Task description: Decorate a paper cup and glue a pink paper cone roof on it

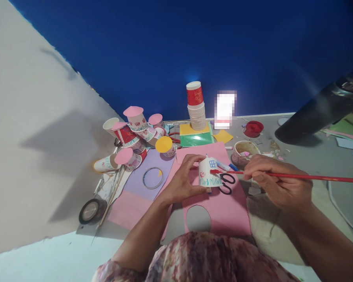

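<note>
My left hand (184, 178) grips a white paper cup (207, 174) by its top and bottom, thumb below and fingers above. The cup bears a blue window drawing, a red flower and teal grass strokes. In my right hand (278, 182), closed around its handle, is a red paintbrush (300, 176). Its red tip meets or nearly meets the cup's side, just under the window; actual contact I cannot tell. Black-handled scissors (227, 184) lie behind the cup on pink paper (223, 211). A blue-capped marker (223, 166) rests just beyond the cup.
Decorated cups with pink cone tops (133, 111) crowd the left. A cup stack (196, 113) stands at the back, a red paint pot (253, 128) to its right. Nearer are a stained container (241, 158) and tape roll (90, 211). A dark post (314, 109) slants at right.
</note>
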### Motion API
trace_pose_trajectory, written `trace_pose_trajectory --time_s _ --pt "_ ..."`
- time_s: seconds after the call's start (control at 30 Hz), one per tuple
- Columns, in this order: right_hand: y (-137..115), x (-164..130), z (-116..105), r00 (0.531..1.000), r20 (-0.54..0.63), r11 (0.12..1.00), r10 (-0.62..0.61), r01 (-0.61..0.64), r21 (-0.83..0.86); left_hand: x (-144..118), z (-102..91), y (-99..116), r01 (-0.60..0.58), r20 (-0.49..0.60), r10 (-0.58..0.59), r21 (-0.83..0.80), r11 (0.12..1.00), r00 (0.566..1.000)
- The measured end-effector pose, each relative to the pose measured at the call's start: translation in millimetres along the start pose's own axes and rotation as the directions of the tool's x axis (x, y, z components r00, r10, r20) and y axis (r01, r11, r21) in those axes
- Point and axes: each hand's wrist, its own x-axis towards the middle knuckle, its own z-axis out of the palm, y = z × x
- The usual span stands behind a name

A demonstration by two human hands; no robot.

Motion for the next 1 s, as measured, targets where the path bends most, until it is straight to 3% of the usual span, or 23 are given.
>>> trace_pose_trajectory --time_s 0.77,1.0 --pt "2.4 -0.5 2.9 0.999 0.046 1.000 -0.027 0.027 0.003 0.5 1.1 1.5 -0.009 0.008 0.008 0.052 0.999 1.000" --pt "3.7 -7.7 -0.7 0.998 -0.039 0.998 0.050 -0.051 -0.027 0.2 1.1 -3.3 -0.024 -0.002 0.024 0.072 0.997 1.000"
